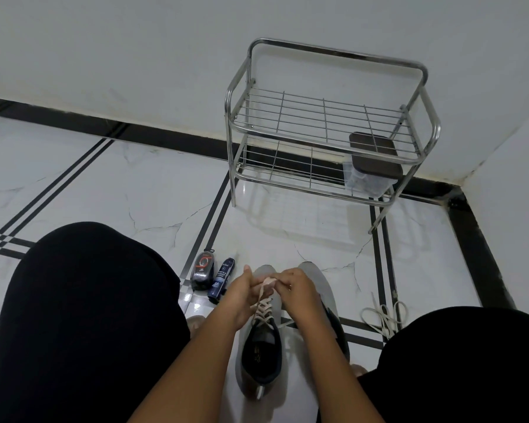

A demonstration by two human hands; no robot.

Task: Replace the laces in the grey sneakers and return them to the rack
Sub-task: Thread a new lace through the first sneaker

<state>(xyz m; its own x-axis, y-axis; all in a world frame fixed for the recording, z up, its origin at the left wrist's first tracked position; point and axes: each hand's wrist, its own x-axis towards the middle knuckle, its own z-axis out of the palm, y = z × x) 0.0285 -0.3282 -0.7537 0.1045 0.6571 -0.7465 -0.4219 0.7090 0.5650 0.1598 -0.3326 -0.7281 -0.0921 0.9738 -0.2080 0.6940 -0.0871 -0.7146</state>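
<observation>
White marble floor (135,184) with black inlay lines is seen from above, bounded by pale walls that meet in a corner at two o'clock. Between two black-clad knees (83,300), a grey sneaker (258,346) is placed at six o'clock, toe pointing away. A second sneaker (318,282) lies just beside it at its right, largely covered by the right forearm.

A pale lace (264,305) is threaded through the near sneaker's eyelets. Its ends are pinched over the toe by both hands: the left hand (242,296) is closed on the lace from the left, the right hand (297,288) is closed on it from the right, the fingertips nearly meeting.

At ten o'clock from the sneakers, two items lie side by side on the floor, near the left hand: a black polish bottle (201,270) and a blue spray can (222,277). At three o'clock, a loose white lace (385,319) is coiled on the floor, partly hidden by the right knee.

At one o'clock the steel rack (327,117) is stood against the wall. Its upper shelf is bare; on the lower shelf's right end a clear box (370,181) with a dark lid is kept. Open floor lies between sneakers and rack, and more at nine to eleven o'clock.
</observation>
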